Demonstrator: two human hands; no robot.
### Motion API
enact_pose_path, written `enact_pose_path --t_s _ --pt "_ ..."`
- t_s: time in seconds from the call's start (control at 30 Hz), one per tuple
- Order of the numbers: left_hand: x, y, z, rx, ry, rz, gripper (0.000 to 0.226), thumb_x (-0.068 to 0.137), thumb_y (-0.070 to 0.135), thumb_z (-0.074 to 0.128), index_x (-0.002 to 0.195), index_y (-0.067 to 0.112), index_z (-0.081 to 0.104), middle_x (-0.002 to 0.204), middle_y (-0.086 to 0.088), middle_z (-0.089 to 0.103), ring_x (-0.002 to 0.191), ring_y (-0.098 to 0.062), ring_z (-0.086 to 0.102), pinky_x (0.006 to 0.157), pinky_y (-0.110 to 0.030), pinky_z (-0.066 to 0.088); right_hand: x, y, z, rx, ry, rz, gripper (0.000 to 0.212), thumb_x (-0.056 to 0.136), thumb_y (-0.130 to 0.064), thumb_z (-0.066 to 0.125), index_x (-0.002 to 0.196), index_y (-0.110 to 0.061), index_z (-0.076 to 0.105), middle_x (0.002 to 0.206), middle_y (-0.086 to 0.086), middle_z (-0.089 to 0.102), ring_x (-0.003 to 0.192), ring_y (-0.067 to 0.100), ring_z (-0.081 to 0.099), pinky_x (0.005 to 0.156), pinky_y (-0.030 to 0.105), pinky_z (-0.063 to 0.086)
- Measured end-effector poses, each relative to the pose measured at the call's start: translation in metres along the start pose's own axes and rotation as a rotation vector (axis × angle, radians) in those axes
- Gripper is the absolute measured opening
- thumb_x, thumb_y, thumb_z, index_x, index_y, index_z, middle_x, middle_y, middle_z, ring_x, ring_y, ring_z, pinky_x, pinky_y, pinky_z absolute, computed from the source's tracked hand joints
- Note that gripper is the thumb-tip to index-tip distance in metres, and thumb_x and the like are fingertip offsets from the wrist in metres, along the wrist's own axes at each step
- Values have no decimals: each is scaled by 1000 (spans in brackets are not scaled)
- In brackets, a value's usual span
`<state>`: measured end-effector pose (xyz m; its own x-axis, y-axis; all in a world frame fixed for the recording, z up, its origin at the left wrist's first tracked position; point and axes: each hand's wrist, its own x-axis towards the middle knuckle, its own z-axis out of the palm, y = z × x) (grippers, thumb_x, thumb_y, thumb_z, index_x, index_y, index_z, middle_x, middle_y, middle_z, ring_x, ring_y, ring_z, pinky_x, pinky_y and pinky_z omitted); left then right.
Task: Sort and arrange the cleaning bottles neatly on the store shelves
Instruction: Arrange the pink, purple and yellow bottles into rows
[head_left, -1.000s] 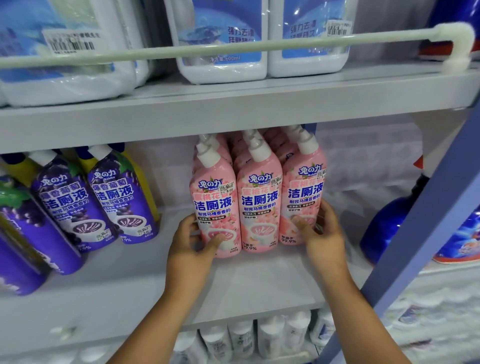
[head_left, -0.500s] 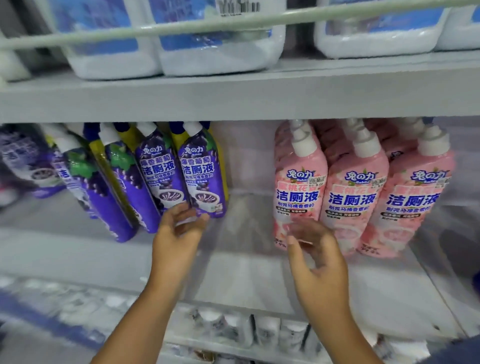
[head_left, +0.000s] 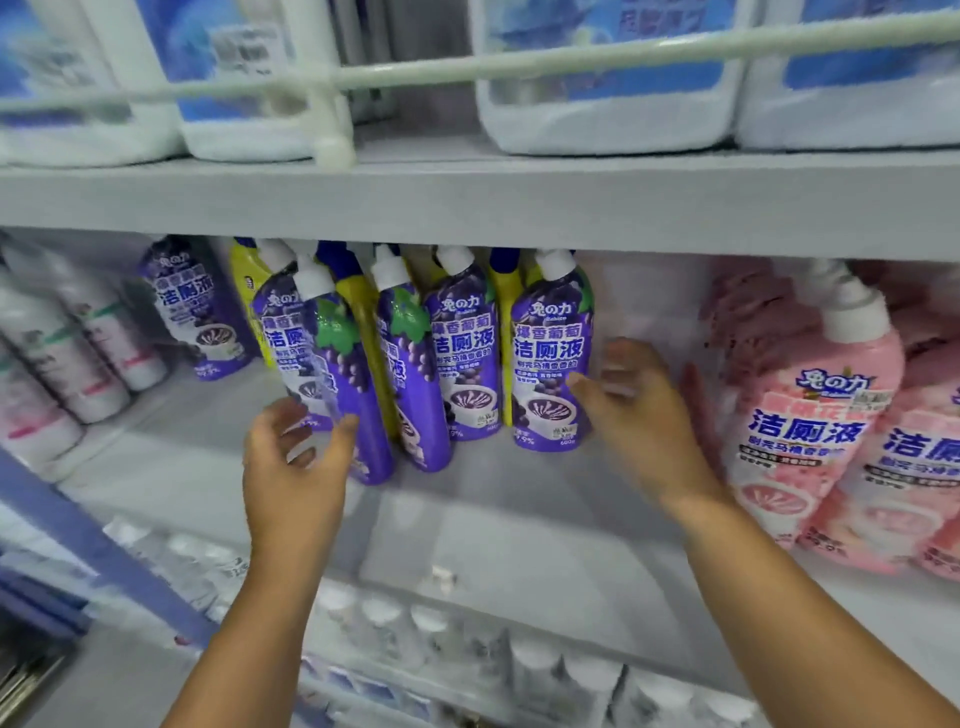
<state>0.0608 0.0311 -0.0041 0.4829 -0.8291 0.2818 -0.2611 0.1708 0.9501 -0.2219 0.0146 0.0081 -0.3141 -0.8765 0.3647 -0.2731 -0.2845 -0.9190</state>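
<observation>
Flanking purple 洁厕液 bottles, left hand, right hand

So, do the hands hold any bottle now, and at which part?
Nothing is held. The left hand and the right hand are open beside the purple bottles, not closed on any.

A single head-worn wide-angle camera looks forward and slightly down, close in on the middle shelf of a store rack. The upper shelf's edge crosses the frame above, its white rail near the top. Both forearms reach up from the bottom edge into the centre. A lower shelf of bottles shows beneath. The edges are blurred and bowed by the lens.
</observation>
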Motion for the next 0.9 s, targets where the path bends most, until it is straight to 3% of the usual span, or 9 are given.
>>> enact_pose_path --t_s 0.13,0.23,0.33,0.4,0.5,0.57,0.7,0.8,0.9 --pt "38 -11 1 -25 -267 -23 73 80 13 84 140 26 44 127 7 59 108 -3 61 96 -22 48 20 21 23 20 -58 117 43 83 -17 83 116 -27 57 113 -1 73 105 18 71 93 45 58" --pt "64 -32 0 -17 -418 5 89 76 10 87 151 26 40 129 9 64 104 11 63 98 -23 52 19 23 37 63 -50 159 60 73 -35 86 125 -20 59 117 2 75 110 26 71 97 54 55" --pt "82 -47 2 -71 -494 7 89 73 7 88 148 22 44 131 2 68 111 -5 68 97 -25 55 4 15 48 70 -4 161 67 64 -43 91 120 -20 63 115 4 76 109 30 71 96 58 55" --pt "89 -52 0 -101 -495 29 87 69 7 91 143 23 49 123 5 71 100 -1 70 88 -18 56 -10 8 55 55 26 156 57 70 -34 90 118 -17 64 115 7 75 111 33 69 97 58 54" --pt "102 -61 -15 -163 -454 18 87 57 23 93 135 29 54 114 12 73 93 -6 71 84 -30 58 -32 -4 65 13 21 150 46 78 -12 82 120 -13 63 114 6 75 110 29 69 99 53 54" --pt "114 -66 -27 -197 -421 -5 88 55 25 90 136 27 55 114 12 73 91 -3 72 83 -35 58 -47 -15 77 38 10 148 47 76 -12 81 119 -16 64 113 3 76 107 24 70 95 44 57" --pt "137 -73 -40 -188 -362 55 78 68 3 88 136 19 53 106 19 69 83 10 68 72 -11 55 -64 -26 112 80 -46 155 49 70 -15 82 116 -22 67 112 1 77 106 20 71 88 38 59" --pt "143 -75 -41 -162 -349 107 75 66 19 89 131 28 52 103 28 70 86 11 68 73 -8 54 -65 -21 132 61 -68 183 49 76 1 83 115 -24 66 110 -1 77 104 17 72 83 33 60" --pt "145 -77 -37 -110 -353 123 77 66 28 89 133 26 50 118 11 69 90 7 68 80 -19 58 -64 -16 139 54 -75 193 48 80 4 80 114 -26 65 108 -5 77 99 10 72 78 26 58"
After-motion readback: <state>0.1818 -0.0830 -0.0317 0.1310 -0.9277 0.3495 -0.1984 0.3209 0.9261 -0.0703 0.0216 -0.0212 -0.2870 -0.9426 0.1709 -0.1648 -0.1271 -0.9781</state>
